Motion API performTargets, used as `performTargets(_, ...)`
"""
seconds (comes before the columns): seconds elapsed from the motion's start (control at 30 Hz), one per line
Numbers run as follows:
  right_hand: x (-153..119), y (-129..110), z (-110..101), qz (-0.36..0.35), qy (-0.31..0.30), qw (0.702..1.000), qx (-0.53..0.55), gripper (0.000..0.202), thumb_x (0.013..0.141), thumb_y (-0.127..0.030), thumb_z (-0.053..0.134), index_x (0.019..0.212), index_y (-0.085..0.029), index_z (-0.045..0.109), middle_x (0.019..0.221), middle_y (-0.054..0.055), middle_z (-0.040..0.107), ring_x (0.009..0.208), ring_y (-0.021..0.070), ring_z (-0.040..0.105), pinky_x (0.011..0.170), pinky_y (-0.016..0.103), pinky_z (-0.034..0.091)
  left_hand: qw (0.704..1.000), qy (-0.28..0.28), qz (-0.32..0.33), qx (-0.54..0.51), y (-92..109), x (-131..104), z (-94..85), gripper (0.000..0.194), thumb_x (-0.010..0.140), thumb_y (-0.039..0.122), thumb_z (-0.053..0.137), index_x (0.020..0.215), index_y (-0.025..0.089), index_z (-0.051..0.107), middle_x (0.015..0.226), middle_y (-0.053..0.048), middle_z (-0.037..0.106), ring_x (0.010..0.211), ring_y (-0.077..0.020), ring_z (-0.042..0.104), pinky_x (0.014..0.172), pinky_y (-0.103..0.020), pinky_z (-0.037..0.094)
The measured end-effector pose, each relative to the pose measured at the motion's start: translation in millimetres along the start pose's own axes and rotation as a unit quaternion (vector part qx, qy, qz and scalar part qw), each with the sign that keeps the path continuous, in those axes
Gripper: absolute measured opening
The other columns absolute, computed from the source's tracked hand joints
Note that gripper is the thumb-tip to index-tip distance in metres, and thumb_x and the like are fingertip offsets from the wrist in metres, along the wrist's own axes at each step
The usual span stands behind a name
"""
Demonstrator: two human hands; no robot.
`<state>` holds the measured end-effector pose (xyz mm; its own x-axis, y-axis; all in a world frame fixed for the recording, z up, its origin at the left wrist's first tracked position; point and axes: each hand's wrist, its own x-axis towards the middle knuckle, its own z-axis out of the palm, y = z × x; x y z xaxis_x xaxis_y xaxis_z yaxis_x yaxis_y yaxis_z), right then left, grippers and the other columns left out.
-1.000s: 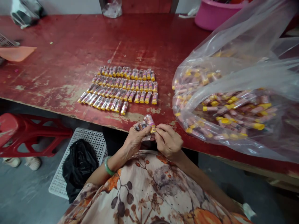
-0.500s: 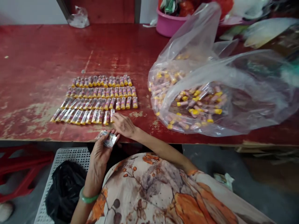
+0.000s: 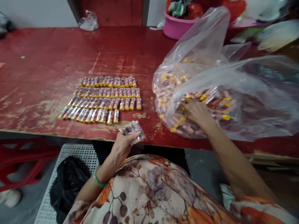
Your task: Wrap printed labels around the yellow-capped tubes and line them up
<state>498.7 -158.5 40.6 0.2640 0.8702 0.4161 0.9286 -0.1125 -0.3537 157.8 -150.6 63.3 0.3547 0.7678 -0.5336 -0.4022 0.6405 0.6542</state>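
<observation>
My left hand [image 3: 125,142] is closed on a small stack of shiny printed packets [image 3: 133,130], thumb on top, just over the table's front edge. My right hand [image 3: 195,109] reaches into the mouth of a large clear plastic bag [image 3: 173,105]. Its fingertips dip among loose pink tubes with yellow caps [image 3: 215,101], so whether they grip one is hidden. Left of the bag, several rows of similar wrapped tubes [image 3: 105,104] stand or lean side by side on the red table [image 3: 46,62]. The front row ends on the right with one tube [image 3: 116,116].
At the back stands a pink basin [image 3: 177,28] with bagged things in it. A crumpled clear bag [image 3: 89,21] lies by the wall. Below the table edge are a white perforated crate [image 3: 77,151], a black bag [image 3: 67,186] on it and a red stool [image 3: 28,158].
My right hand has left the end of the front row and moved right into the bag. The left hand, still with the packets, has shifted right. The view has swung slightly.
</observation>
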Motion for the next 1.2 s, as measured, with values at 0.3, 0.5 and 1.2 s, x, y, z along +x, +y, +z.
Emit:
performTargets(0.3,-84.8,-123.0,-39.9,0.051,-0.017,0.945,0.323,0.009,0.082,-0.033,0.062,0.086,-0.026,0.067,0.064,0.001,0.064,0.05,0.0153,0.058,0.044,0.029,0.042,1.0,-0.007,0.018,0.009,-12.4,3.1,6.4,0.038,0.05,0.016,0.088,0.083,0.011,0.07,0.081,-0.006,0.073,0.069,-0.0153,0.067,0.074,-0.029,0.056)
performTargets(0.5,-88.7,-180.9,8.7,0.116,-0.135,0.876,0.448,0.016,0.077,-0.027,0.064,0.064,-0.018,0.063,0.047,-0.004,0.057,0.043,0.0098,0.052,0.043,0.021,0.041,1.0,-0.012,-0.007,0.017,-14.3,-4.1,9.4,0.035,0.052,0.022,0.088,0.079,0.012,0.069,0.074,-0.003,0.071,0.06,-0.0136,0.064,0.063,-0.027,0.054)
performTargets(1.2,-109.0,-166.9,-23.2,-0.019,-0.061,0.891,0.45,0.017,0.081,-0.016,0.063,0.098,-0.02,0.061,0.096,0.006,0.06,0.081,0.0178,0.063,0.068,0.031,0.054,0.996,0.045,0.027,-0.065,-9.2,-5.6,2.2,0.033,0.051,0.02,0.089,0.074,0.01,0.068,0.068,-0.002,0.068,0.056,-0.011,0.061,0.061,-0.025,0.053)
